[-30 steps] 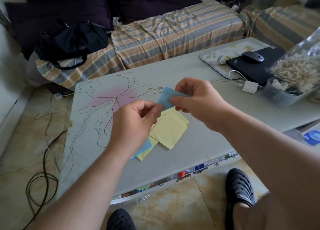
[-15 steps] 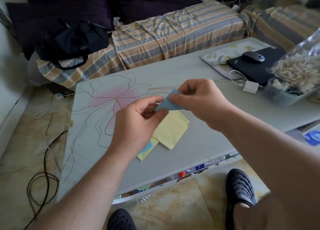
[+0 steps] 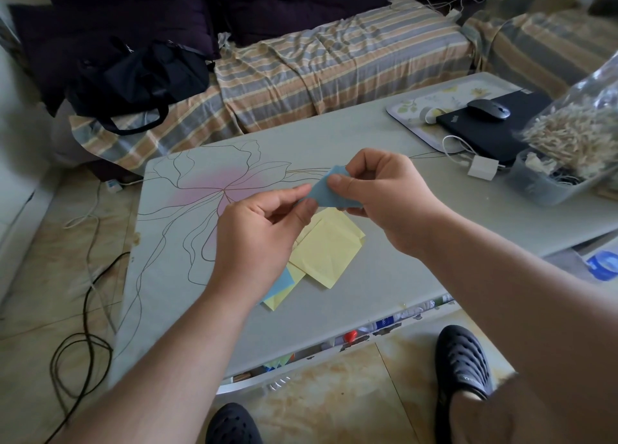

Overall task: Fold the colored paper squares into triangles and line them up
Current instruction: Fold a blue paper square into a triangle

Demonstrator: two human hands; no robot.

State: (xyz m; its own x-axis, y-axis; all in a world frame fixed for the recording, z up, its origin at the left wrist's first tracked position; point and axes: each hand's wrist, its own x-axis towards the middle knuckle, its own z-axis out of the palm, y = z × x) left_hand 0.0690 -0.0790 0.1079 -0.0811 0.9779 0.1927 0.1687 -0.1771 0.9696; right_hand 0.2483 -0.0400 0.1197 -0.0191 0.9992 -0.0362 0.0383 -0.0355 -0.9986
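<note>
While the blue paper (image 3: 326,192) hangs in the air above the table (image 3: 384,162), it lies between both hands, its long axis running from about eight o'clock up to two o'clock. The left hand (image 3: 257,239) pinches the lower, pointed end between thumb and forefinger; the right hand (image 3: 388,196) clamps the upper, wider end, thumb on the near face and fingers (image 3: 363,171) curled behind. Both hands are on it, so neither is nearer; the right covers more of the sheet.

I judge the fold to be part made, with the crease yet to be pressed along that slanting axis, which calls for the left fingertips to slide toward two o'clock.

Directly beneath, at six o'clock from the held piece, the yellow papers (image 3: 329,251) lie flat on the table, overlapping one another, with another blue sheet (image 3: 282,284) partly hidden under the left wrist. Bare table lies open at nine o'clock over the flower drawing (image 3: 214,189), and at three o'clock before the white charger (image 3: 481,171). The near table edge at six o'clock is close to the pile.
</note>
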